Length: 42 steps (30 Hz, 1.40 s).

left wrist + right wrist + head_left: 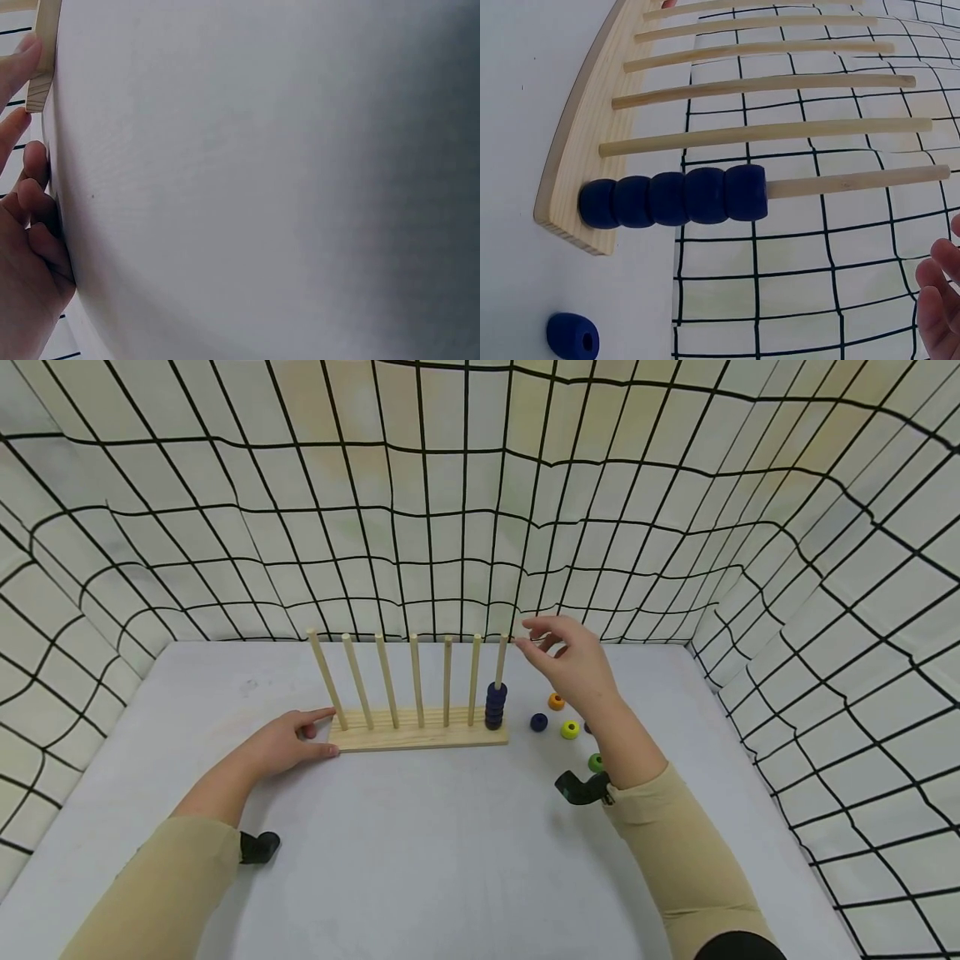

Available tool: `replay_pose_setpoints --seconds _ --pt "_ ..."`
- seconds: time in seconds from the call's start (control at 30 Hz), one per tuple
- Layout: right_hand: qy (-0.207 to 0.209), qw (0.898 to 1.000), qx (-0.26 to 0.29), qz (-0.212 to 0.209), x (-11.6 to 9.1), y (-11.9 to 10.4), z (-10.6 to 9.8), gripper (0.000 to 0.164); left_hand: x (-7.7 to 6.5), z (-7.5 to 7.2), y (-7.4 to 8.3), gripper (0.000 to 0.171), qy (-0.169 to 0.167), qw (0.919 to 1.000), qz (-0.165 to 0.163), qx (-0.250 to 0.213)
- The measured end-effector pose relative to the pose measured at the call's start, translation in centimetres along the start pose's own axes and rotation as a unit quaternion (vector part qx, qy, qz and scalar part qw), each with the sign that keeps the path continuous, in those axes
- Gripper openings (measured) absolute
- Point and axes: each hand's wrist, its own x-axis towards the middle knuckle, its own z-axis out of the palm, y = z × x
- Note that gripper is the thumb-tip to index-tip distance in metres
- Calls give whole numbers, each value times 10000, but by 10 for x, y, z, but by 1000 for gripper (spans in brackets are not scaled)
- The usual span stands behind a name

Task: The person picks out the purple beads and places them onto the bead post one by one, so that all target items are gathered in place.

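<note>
A wooden peg board (420, 741) with a row of upright dowels stands toward the back of the table. Its left end is pinched between the thumb and index finger of my left hand (279, 745); the other fingers curl beside it in the left wrist view. Several dark blue beads (495, 707) are stacked on the rightmost dowel (855, 182), its upper part bare. Just right of that dowel's tip is my right hand (576, 667), fingers loosely bent with no bead visible between them. In the right wrist view, its fingertips (934, 315) are apart from the dowel.
Right of the board lie a loose dark blue bead (538, 722), an orange bead (556, 702), a yellow-green bead (570, 729) and a green bead (596, 762). Another dark bead is mostly hidden by the right wrist. Black netting (465, 539) surrounds the white table (420, 860) at back and sides.
</note>
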Motion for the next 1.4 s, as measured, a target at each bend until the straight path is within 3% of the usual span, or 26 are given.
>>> replay_pose_setpoints --seconds 0.17,0.43,0.8,1.4 --pt "-38 9999 -112 -12 -1 7 -4 35 0 0 0 84 -15 10000 -14 3" --pt "-194 9986 -301 385 -6 21 -14 42 1 -1 -2 84 8 10000 41 -4" --pt "-230 9966 -503 616 -17 44 -27 42 -1 -2 0 85 5 10000 30 17" --pt "-227 9917 -981 804 -35 80 -48 43 1 1 -2 84 26 10000 14 70"
